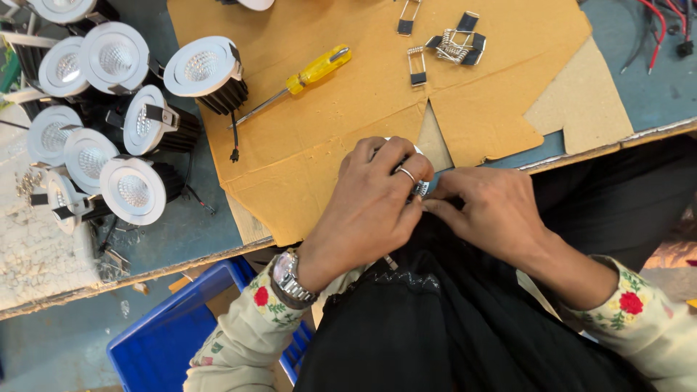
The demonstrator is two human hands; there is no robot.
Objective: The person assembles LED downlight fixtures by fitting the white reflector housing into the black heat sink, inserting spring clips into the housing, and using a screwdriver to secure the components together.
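Hands at the bench's near edge: left hand (377, 207) curled round a mostly hidden white round fitting (415, 150), right hand (490, 210) pinching at its side. Beyond, creased brown cardboard (348, 116), yellow-handled screwdriver (294, 83), wire spring clips (446, 45). Ribbed black-bodied downlights (123, 116) clustered toward the far left corner.

Assembly workshop: recessed downlights (134, 190) piled on bench, spring clips (454, 45), screwdriver (294, 83), cardboard mat (348, 109).

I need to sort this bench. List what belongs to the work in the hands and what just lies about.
In the work:
left hand and right hand, both closed on one small white fitting, mostly hidden
spring clips
finished white downlights

Lying about:
yellow screwdriver
blue crate
red and black wires
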